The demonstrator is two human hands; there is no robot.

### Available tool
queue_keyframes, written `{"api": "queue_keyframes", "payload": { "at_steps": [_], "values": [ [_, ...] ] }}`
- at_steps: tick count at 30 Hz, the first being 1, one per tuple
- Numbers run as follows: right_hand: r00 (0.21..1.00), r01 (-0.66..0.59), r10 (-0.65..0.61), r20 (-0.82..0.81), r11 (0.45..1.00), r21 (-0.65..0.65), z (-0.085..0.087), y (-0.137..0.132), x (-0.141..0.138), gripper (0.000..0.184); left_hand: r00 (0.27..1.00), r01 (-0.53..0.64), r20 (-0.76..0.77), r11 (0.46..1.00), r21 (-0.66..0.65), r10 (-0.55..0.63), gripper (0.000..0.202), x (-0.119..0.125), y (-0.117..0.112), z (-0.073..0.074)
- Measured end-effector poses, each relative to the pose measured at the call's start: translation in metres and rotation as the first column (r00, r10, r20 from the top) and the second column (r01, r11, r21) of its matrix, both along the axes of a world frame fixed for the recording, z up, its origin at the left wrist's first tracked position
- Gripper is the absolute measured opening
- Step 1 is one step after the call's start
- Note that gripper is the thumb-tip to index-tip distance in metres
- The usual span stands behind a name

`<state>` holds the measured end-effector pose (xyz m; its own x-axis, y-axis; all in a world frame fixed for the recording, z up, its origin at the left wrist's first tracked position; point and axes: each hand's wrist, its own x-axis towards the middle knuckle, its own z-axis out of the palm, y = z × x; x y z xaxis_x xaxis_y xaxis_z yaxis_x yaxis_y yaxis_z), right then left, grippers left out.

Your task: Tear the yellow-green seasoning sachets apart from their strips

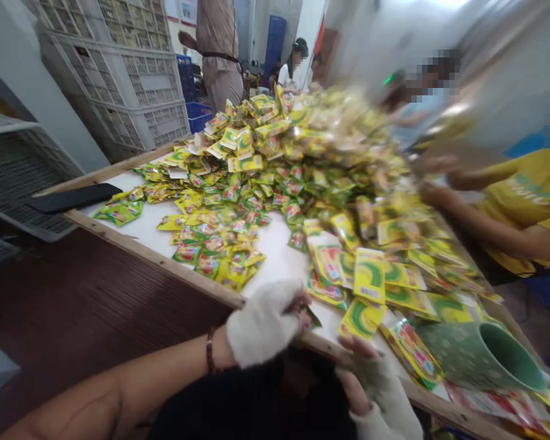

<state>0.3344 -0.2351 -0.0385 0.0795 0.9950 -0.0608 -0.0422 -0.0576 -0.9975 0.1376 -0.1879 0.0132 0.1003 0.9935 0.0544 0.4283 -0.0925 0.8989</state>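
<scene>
My left hand (pixel 266 321), in a white fingerless glove, is at the table's near edge with its fingers curled. A small green and pink packet (pixel 309 318) shows at its fingertips, partly hidden. My right hand (pixel 380 385), gloved the same way, hovers at the edge to the right. Its thumb and fingers are apart, with nothing visible between them. Just beyond it lie flat yellow and green packets (pixel 369 275). Small green and yellow sachets (pixel 211 244) are spread to the left of these. A green patterned cup (pixel 458 351) lies on its side at the right.
A large heap of yellow packets (pixel 275 131) covers the table's far part. A wooden rim (pixel 156 260) borders the table. A dark phone-like slab (pixel 76 197) rests at the left corner. Stacked white crates (pixel 119 73) stand behind. A person in yellow (pixel 522 201) works at the right.
</scene>
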Motion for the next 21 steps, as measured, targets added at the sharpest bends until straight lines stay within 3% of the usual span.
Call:
{"api": "queue_keyframes", "payload": {
  "at_steps": [2,4,7,9,11,12,14,17,19,21],
  "values": [
    [0.987,-0.098,0.091,0.129,0.994,0.050,0.010,0.021,-0.026,0.054,0.992,0.029,0.126,0.999,-0.032,-0.025,0.012,0.002,-0.013,0.000],
    [0.944,-0.236,0.232,0.235,0.972,-0.013,0.018,0.037,-0.041,0.044,0.993,-0.004,0.117,1.000,-0.006,0.005,0.018,-0.008,-0.016,-0.001],
    [0.904,-0.266,0.272,0.330,0.962,-0.064,0.022,0.049,-0.046,0.029,0.962,-0.121,-0.226,0.980,0.156,0.155,0.025,-0.046,-0.004,0.002],
    [0.924,-0.225,0.219,0.315,0.974,-0.017,0.019,0.052,-0.044,0.028,0.806,-0.094,-0.554,0.970,0.223,0.206,0.023,-0.075,0.006,0.006],
    [0.936,-0.223,0.211,0.281,0.975,0.010,0.016,0.052,-0.042,0.032,0.655,-0.036,-0.726,0.968,0.247,0.209,0.019,-0.096,0.011,0.011],
    [0.936,-0.232,0.220,0.275,0.973,0.011,0.015,0.052,-0.041,0.033,0.619,-0.010,-0.758,0.967,0.255,0.206,0.017,-0.102,0.011,0.013],
    [0.933,-0.239,0.230,0.278,0.971,-0.001,0.016,0.051,-0.043,0.034,0.651,-0.002,-0.729,0.960,0.281,0.214,0.014,-0.105,0.008,0.016],
    [0.925,-0.224,0.217,0.313,0.974,-0.015,0.024,0.048,-0.048,0.030,0.828,-0.152,-0.499,0.960,0.237,0.254,0.010,-0.090,-0.002,0.017],
    [0.908,-0.249,0.237,0.347,0.968,-0.008,0.031,0.047,-0.052,0.027,0.930,-0.222,-0.275,0.969,0.105,0.243,0.011,-0.074,-0.007,0.013],
    [0.893,-0.270,0.250,0.374,0.963,0.000,0.037,0.045,-0.054,0.025,0.985,-0.172,-0.031,0.982,-0.077,0.170,0.016,-0.056,-0.010,0.009]
  ]
}}
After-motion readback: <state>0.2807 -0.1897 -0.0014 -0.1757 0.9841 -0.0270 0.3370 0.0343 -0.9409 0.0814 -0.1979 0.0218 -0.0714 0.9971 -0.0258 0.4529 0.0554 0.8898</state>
